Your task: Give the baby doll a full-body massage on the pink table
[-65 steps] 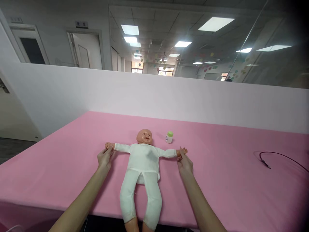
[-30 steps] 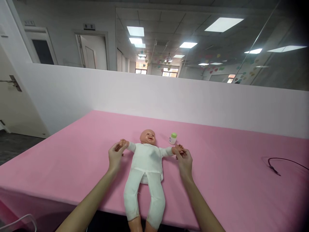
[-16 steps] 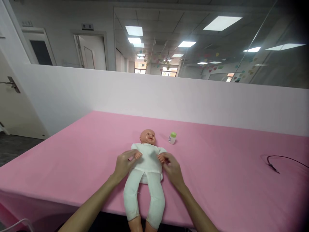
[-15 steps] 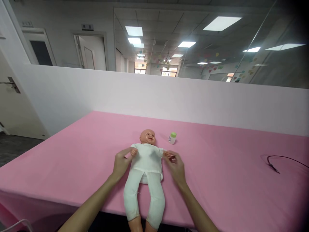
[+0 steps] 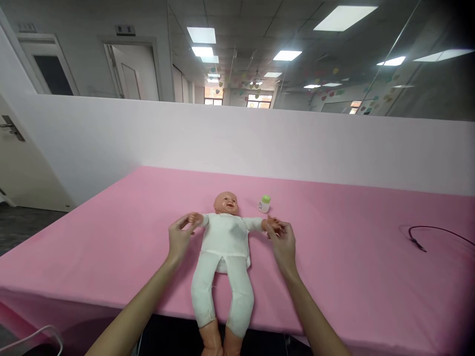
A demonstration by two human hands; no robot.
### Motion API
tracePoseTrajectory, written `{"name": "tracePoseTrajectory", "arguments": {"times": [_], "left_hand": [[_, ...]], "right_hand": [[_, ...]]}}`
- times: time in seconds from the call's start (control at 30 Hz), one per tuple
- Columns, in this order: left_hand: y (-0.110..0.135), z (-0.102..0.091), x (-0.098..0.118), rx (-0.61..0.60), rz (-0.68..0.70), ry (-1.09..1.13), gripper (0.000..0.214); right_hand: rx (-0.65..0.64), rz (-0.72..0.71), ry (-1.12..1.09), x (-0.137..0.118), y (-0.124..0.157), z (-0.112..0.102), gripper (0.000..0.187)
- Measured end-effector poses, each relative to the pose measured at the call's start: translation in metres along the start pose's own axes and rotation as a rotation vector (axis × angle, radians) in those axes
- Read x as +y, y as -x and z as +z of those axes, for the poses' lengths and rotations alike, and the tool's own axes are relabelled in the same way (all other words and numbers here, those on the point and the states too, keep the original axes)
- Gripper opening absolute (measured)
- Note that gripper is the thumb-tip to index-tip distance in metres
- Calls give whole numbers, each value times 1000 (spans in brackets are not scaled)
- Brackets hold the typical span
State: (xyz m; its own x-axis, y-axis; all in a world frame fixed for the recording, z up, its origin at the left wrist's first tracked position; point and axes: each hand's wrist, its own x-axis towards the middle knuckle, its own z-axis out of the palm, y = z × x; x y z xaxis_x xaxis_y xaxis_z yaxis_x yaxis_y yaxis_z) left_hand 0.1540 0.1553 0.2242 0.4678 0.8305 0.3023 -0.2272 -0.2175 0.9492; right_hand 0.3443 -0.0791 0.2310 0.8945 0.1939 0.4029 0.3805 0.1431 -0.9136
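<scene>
A baby doll (image 5: 225,237) in a white top and white trousers lies on its back, its head toward the wall and its bare feet past the table's near edge. Both its arms are stretched out sideways. My left hand (image 5: 179,238) pinches the doll's hand on the left between thumb and fingers. On the other side, my right hand (image 5: 284,244) has its fingers closed round the doll's other hand. A small white bottle with a green cap (image 5: 264,203) stands just beyond the doll's arm on the right.
Pink cloth covers the table (image 5: 111,237). A thin black cable (image 5: 441,230) lies at the right. Behind the table rises a white wall (image 5: 237,141) with glass above it. A door (image 5: 22,163) is at the far left, and a pale cable (image 5: 37,333) hangs at lower left.
Both my hands have moved outward, drawing the doll's arms away from its body until they are spread wide. The view has tilted slightly downward.
</scene>
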Motion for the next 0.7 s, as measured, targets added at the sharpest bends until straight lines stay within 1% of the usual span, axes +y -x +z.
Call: {"name": "tracePoseTrajectory", "arguments": {"times": [0.1, 0.13, 0.17, 0.23, 0.27, 0.3, 0.33, 0.37, 0.4, 0.43, 0.5, 0.53, 0.57, 0.63, 0.7], "left_hand": [[15, 13, 3, -372, 330, -296, 16], [18, 15, 1, -467, 427, -396, 18], [20, 17, -2, -534, 503, -482, 22], [22, 18, -7, -588, 586, -583, 29], [22, 18, -8, -593, 595, -587, 29], [22, 17, -7, -578, 579, -561, 27], [21, 16, -5, -534, 534, -506, 23], [20, 15, -3, -459, 458, -433, 19], [19, 13, -1, -357, 359, -346, 17], [17, 10, 1, -239, 240, -252, 19], [10, 4, 0, -4, -8, -48, 29], [6, 0, -3, 95, -120, 55, 34], [1, -4, -7, 183, -225, 152, 37], [-7, -13, -19, 340, -396, 310, 38], [-14, -20, -30, 451, -478, 404, 34]], "right_hand": [[-373, -317, 296, -2, 25, 15, 15], [-481, -419, 405, 1, 32, 18, 12], [-561, -507, 500, 5, 39, 20, 15], [-639, -614, 620, 12, 47, 21, 21], [-648, -627, 633, 13, 48, 20, 23], [-643, -607, 613, 14, 47, 19, 23], [-624, -557, 563, 13, 44, 17, 21], [-571, -480, 488, 13, 39, 15, 17], [-480, -381, 394, 12, 33, 12, 13], [-359, -271, 287, 12, 25, 9, 14], [-81, -47, 78, 17, 10, 1, 30], [40, 61, -11, 22, 3, -4, 37], [129, 168, -89, 28, -4, -9, 41], [221, 363, -220, 41, -14, -19, 44], [238, 486, -311, 52, -19, -27, 41]]}}
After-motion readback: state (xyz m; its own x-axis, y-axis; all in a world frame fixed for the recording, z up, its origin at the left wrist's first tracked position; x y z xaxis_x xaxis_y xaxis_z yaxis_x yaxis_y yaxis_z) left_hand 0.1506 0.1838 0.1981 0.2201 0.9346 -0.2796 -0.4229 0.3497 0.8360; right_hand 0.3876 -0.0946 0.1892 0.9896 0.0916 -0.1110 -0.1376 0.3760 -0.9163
